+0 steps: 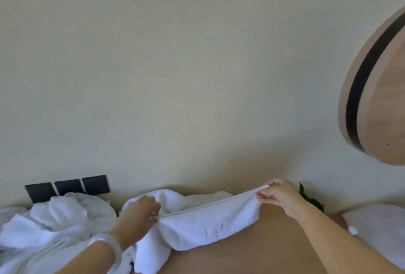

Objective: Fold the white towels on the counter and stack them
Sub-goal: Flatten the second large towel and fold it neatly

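A white towel [203,227] is stretched above the tan counter [252,258], its hemmed top edge pulled taut between my hands. My left hand [140,212] pinches the edge at its left end. My right hand [279,194] pinches the right corner, held a little higher. The rest of the towel hangs down and drapes onto the counter. A heap of crumpled white towels [59,223] lies at the left, with more white cloth [203,197] bunched against the wall behind.
Three dark wall plates [68,187] sit on the cream wall behind the heap. A round wooden piece with a dark band [377,89] juts in at upper right. A dark green leaf [309,198] shows behind my right wrist. A pale rounded object [379,227] lies at far right.
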Action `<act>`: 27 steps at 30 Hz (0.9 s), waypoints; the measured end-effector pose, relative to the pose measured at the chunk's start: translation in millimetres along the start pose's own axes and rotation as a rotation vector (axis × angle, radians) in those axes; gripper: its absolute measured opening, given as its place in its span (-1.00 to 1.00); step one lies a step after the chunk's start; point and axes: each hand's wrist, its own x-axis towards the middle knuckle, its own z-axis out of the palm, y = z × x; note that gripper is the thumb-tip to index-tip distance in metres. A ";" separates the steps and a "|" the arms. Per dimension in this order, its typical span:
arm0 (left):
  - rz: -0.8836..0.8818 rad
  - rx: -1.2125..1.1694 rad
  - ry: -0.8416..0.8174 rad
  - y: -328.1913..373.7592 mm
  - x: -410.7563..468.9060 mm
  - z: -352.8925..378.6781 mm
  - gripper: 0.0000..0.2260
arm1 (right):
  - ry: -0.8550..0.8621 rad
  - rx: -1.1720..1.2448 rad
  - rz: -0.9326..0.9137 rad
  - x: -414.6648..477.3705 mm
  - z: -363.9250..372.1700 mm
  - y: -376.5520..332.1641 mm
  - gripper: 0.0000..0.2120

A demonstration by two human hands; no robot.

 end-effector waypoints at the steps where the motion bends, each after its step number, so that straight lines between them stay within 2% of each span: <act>1: 0.020 0.001 -0.049 9.8 -20.2 20.9 -0.68 | 0.003 -0.016 0.051 -10.2 -3.8 20.8 -0.78; 5: 0.087 0.052 -0.281 46.3 -102.3 94.8 -0.65 | 0.093 -0.060 0.222 -52.2 -22.4 105.6 -0.79; 7: 0.093 0.010 -0.287 61.8 -139.9 125.1 -0.56 | 0.131 -0.124 0.298 -73.2 -34.0 149.0 -0.83; 9: 0.055 0.057 -0.356 72.9 -172.7 157.0 -0.51 | 0.163 -0.184 0.372 -94.1 -48.8 190.4 -0.78; 11: 0.056 0.078 -0.413 91.3 -190.6 175.4 -0.37 | 0.213 -0.236 0.421 -113.3 -61.9 221.3 -0.76; 14: 0.069 0.086 -0.407 116.6 -206.1 190.0 -0.37 | 0.332 -0.352 0.393 -133.7 -72.8 251.4 -0.82; 17: 0.040 0.026 -0.409 132.4 -219.3 212.3 -0.39 | 0.390 -0.654 0.321 -142.1 -78.7 269.1 -0.87; 19: -0.008 -0.008 -0.385 138.9 -228.1 222.8 -0.36 | 0.259 -0.962 0.335 -144.8 -80.0 278.7 -0.90; 20: -0.045 -0.029 -0.372 142.1 -229.9 224.3 -0.36 | 0.175 -1.196 0.342 -146.6 -78.4 281.4 -0.92; 21: -0.082 -0.047 -0.353 146.2 -229.4 225.9 -0.38 | 0.132 -1.426 0.299 -147.8 -74.3 281.6 -0.88; 22: -0.110 -0.068 -0.338 151.7 -226.5 225.0 -0.41 | 0.114 -1.576 0.176 -147.4 -68.0 280.3 -0.82; 24: -0.118 -0.138 -0.334 164.9 -216.8 225.4 -0.46 | -0.014 -1.513 -0.116 -145.0 -51.4 281.1 -0.80; 26: -0.090 -0.231 -0.367 179.0 -205.7 228.1 -0.57 | -0.343 -1.409 -0.240 -144.4 -34.1 286.3 -0.83; 27: -0.063 -0.237 -0.366 184.2 -200.2 229.9 -0.63 | -0.479 -1.396 -0.243 -145.7 -26.8 289.4 -0.85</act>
